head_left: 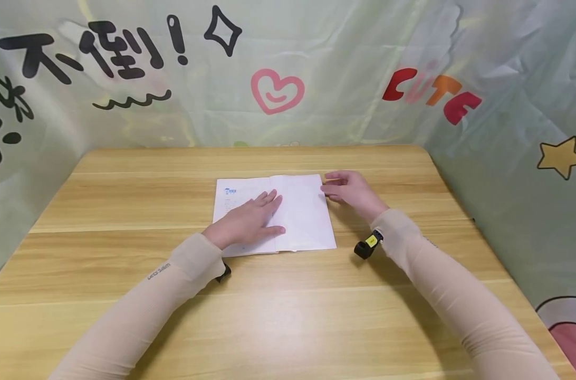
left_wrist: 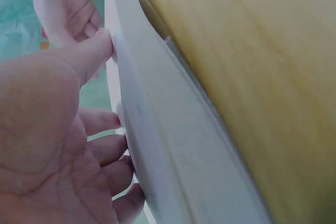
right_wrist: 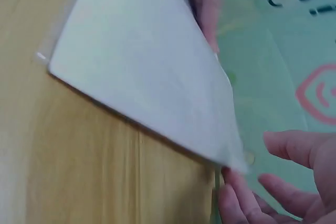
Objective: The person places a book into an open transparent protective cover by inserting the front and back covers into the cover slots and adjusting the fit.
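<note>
An open booklet point(head_left: 308, 214) lies on the table, its left page printed with small blue marks and its right page blank. My left hand point(head_left: 247, 219) rests across the fold with its fingers spread. In the left wrist view, its thumb and fingertips touch the page surface, and the thickness of the booklet point(left_wrist: 173, 129) shows edge-on. My right hand point(head_left: 349, 192) is at the far right corner. In the right wrist view, fingertips of the right hand point(right_wrist: 294, 192) touch the corner of the booklet point(right_wrist: 136, 66) from below, while the thumb stands apart from the paper.
The wooden table point(head_left: 278, 311) extends around the booklet on all sides. Behind it hangs a pale green printed curtain point(head_left: 335, 47), which also runs along both sides. A black wrist camera point(head_left: 364, 248) hangs beneath my right sleeve.
</note>
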Motion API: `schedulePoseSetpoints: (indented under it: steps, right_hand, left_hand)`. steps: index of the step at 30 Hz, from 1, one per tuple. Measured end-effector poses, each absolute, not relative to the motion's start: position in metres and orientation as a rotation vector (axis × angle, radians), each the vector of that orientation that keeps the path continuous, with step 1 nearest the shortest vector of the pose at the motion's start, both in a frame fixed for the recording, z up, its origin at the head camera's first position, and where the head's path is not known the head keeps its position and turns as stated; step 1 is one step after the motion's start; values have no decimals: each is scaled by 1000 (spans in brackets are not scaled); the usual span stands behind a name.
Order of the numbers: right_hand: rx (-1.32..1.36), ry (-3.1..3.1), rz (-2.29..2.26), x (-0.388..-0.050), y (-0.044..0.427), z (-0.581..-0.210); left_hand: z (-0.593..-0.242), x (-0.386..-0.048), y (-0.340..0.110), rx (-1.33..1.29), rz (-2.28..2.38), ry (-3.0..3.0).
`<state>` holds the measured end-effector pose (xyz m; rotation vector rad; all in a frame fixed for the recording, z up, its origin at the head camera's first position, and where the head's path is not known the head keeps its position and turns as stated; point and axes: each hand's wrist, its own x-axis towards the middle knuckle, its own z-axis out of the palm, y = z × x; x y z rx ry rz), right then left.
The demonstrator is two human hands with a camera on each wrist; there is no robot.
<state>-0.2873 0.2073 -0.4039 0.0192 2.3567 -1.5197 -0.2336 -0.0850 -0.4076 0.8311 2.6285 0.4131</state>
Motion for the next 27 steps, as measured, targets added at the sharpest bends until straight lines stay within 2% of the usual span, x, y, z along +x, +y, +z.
schedulePoseSetpoints:
  steps: [6, 27]
  right_hand:
    - [80, 2225, -1514, -285, 213, -408]
    - [-39, 2266, -1326, -283, 217, -416]
  left_hand:
    - [-407, -233, -86, 825, 446, 2622]
    - [-408, -231, -96, 809, 557, 2624]
